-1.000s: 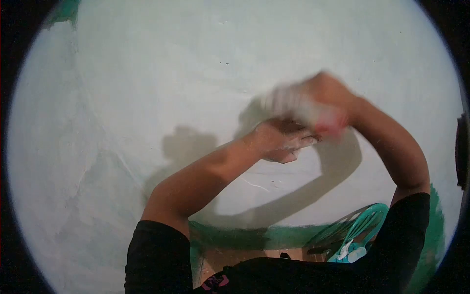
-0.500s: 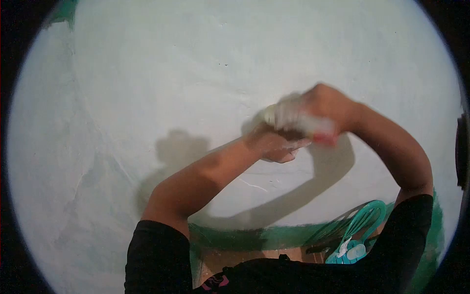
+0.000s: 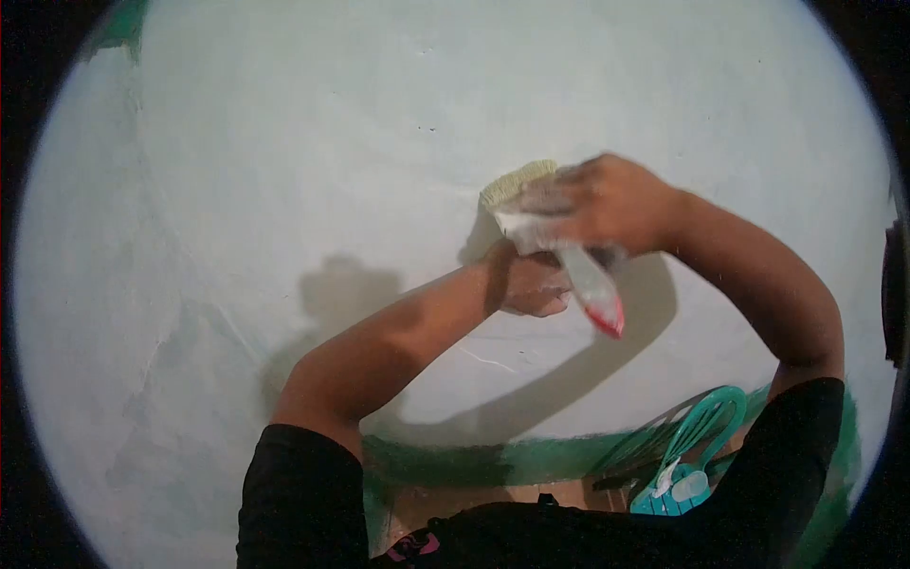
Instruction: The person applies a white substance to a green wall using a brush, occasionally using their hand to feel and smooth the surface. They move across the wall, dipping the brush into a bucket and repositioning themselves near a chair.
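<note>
Right hand [image 3: 626,204] grips the brush [image 3: 590,283] at centre frame, close to the bristles [image 3: 519,180], probably for firmer control; left hand [image 3: 533,284] just below, grip impossible to tell.

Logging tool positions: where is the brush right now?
In the head view, the brush is just right of centre, in the right hand, beside the left hand.
</note>
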Tool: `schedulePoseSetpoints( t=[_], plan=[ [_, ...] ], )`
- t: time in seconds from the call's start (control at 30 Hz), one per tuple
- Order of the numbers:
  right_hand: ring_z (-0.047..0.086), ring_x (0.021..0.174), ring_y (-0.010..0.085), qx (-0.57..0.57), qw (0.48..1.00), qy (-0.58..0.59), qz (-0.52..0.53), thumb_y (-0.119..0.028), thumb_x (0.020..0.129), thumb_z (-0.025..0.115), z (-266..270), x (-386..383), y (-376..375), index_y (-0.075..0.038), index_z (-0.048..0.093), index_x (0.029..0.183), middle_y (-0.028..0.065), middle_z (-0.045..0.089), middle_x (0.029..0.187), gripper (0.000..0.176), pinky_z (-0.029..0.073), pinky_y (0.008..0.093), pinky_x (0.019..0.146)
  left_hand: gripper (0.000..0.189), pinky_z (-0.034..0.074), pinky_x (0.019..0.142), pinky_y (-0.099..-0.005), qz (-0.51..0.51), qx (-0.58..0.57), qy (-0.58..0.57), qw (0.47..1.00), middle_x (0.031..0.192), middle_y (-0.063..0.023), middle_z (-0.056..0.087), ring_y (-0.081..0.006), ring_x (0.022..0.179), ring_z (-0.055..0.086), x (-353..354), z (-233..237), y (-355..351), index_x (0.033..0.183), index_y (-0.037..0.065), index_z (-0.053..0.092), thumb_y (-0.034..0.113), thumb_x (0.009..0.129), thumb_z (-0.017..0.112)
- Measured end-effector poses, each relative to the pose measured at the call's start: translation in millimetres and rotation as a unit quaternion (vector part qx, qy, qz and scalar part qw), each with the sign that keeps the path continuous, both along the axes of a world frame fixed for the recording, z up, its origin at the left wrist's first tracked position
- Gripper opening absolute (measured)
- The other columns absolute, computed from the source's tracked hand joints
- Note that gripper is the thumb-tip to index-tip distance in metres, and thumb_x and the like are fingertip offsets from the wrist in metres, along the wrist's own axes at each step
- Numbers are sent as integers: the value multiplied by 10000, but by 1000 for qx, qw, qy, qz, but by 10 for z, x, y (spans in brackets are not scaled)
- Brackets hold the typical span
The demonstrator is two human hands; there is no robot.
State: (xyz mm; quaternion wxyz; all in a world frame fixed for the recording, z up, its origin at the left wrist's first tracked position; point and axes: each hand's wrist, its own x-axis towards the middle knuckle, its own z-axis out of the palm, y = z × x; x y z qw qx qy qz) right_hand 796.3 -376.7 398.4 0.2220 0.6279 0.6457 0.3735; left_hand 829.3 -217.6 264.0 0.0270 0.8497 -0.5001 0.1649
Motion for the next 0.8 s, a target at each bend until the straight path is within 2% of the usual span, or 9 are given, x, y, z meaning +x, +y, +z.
schedulePoseSetpoints(
  t=[0.07, 0.13, 0.27, 0.33, 0.4, 0.47, 0.6, 0.67, 0.8],
  plan=[
    [615, 964, 242, 35, 967, 251, -6, -165, 755, 633, 234, 194, -12, -102, 599, 1051, 116, 611, 1095, 304, 501, 348, 799, 473, 182, 1111, -415, -35, 48, -268, 961, 1415, -54, 326, -198, 1328, 261, -276, 215, -5, 1233, 131, 497, 265, 783, 550],
    [605, 906, 158, 232, 917, 324, 31, -169, 845, 580, 708, 217, -146, -39, 607, 1035, 83, 640, 986, 232, 472, 332, 841, 472, 150, 1122, -415, 0, 109, -271, 956, 1432, -50, 301, -198, 1341, 234, -328, 321, -15, 1247, 134, 492, 280, 801, 542],
    [561, 810, 178, 440, 825, 206, 288, -147, 852, 547, 1378, 195, -250, -12, 545, 873, 64, 569, 872, 136, 472, 310, 755, 512, 95, 1137, -415, 2, 121, -301, 946, 1455, -39, 264, -204, 1362, 183, -291, 277, -29, 1274, 149, 478, 320, 796, 541],
    [555, 826, 167, 395, 849, -327, 126, -195, 860, 561, 1515, 361, -500, -20, 558, 907, 51, 583, 886, 181, 470, 294, 748, 497, 102, 1136, -413, 6, 121, -301, 946, 1448, -42, 279, -196, 1359, 192, -317, 277, -37, 1266, 146, 486, 318, 803, 538],
    [616, 938, 187, 426, 849, 52, -309, -160, 828, 583, 1111, 260, -330, -85, 607, 1081, 134, 631, 1028, 264, 485, 336, 799, 495, 105, 1135, -413, 6, 125, -296, 947, 1445, -41, 285, -194, 1359, 192, -353, 304, -16, 1262, 144, 489, 312, 799, 540],
    [638, 842, 253, 240, 946, -217, 17, -185, 704, 648, 454, 508, -175, -232, 568, 1143, 67, 635, 1060, 448, 517, 393, 663, 493, 107, 1134, -414, 6, 124, -298, 946, 1442, -40, 291, -191, 1359, 193, -285, 246, -4, 1258, 141, 492, 306, 795, 543],
    [641, 773, 271, -23, 999, 46, -18, -184, 698, 663, 12, -63, 24, -263, 574, 1130, 93, 636, 1018, 449, 517, 385, 688, 495, 114, 1129, -422, 92, 109, 11, 990, 1391, -49, 360, -206, 1345, 228, -391, 341, 13, 1227, 124, 509, 265, 756, 568],
    [635, 801, 296, 62, 956, 285, -4, -180, 680, 673, 304, 210, -59, -172, 587, 1105, 109, 641, 971, 433, 508, 376, 714, 501, 119, 1130, -423, -32, 80, -268, 959, 1392, -55, 357, -211, 1344, 230, -343, 295, 5, 1215, 110, 516, 265, 743, 581],
    [631, 877, 218, 442, 868, 128, 186, -190, 841, 594, 1323, 605, -609, -52, 606, 1045, 112, 650, 975, 246, 484, 316, 791, 532, 97, 1136, -421, -9, 136, -286, 948, 1453, -53, 259, -202, 1367, 166, -377, 316, 19, 1270, 138, 477, 333, 781, 551]
  ],
)
